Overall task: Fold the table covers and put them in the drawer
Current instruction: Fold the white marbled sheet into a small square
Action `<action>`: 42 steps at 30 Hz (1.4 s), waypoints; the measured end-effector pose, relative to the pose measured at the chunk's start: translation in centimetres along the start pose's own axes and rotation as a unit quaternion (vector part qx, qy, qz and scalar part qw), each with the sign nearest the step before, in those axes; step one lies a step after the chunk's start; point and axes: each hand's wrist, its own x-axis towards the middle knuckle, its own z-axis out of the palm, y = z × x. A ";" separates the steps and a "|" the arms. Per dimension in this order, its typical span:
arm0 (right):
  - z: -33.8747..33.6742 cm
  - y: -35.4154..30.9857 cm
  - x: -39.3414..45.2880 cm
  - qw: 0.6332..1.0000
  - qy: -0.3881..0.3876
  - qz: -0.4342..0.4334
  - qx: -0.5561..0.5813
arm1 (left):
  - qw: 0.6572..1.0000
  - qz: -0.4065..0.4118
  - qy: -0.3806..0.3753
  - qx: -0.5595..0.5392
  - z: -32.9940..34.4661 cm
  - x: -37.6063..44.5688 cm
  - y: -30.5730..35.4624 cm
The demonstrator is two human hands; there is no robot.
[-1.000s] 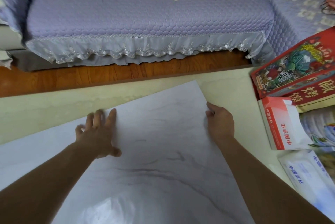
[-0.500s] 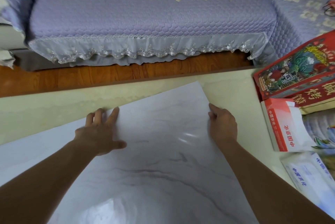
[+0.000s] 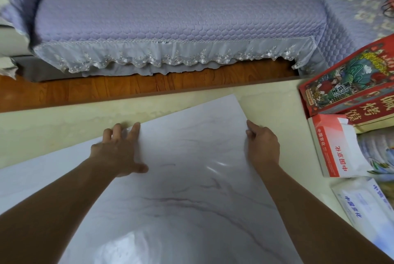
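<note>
1. A cream worktop (image 3: 275, 114) spans the near half of the scene.
2. Beyond its far edge runs a strip of reddish wooden floor (image 3: 128, 88).
3. Farther still stands a sofa under a quilted lilac cover (image 3: 181, 11) with pale flower motifs and a lace frill along its front edge.
4. At the right edge of the worktop, red printed boxes (image 3: 349, 86) with Chinese lettering lie tilted.
5. Just nearer lies a red-and-white carton (image 3: 332, 148).
6. Nearest on the right lies a white packet (image 3: 366, 210) with blue print.
</note>
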 end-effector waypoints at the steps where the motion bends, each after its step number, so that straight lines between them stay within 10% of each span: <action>1: 0.1 0.0 0.0 1.000 0.001 -0.001 -0.003 | 1.000 -0.002 -0.006 -0.003 0.1 0.0 0.0; 8: 0.5 0.3 0.2 0.999 0.020 -0.007 -0.044 | 0.984 0.136 0.109 0.029 1.4 -3.8 3.9; 13: 0.7 0.7 -4.3 0.969 0.167 -0.140 -0.114 | 0.990 0.138 0.005 -0.004 6.1 -7.7 7.1; 18: 4.0 2.3 -21.9 0.936 -0.108 -0.302 -0.144 | 0.994 0.111 0.024 -0.003 7.2 -7.7 8.2; 23: 1.1 12.1 -20.9 0.977 -0.038 -0.059 -0.200 | 0.995 0.094 0.018 -0.018 8.0 -8.0 8.3; 29: 1.7 12.4 -20.9 0.982 -0.013 -0.030 -0.185 | 0.931 0.247 0.255 -0.081 13.0 -17.7 11.5; 38: -0.6 9.1 -25.3 0.996 0.044 -0.020 -0.077 | 0.943 0.314 0.109 -0.010 22.6 -27.0 12.7; 42: -1.5 7.3 -33.9 0.971 0.090 0.185 0.118 | 0.958 0.280 0.037 -0.054 22.2 -28.2 13.4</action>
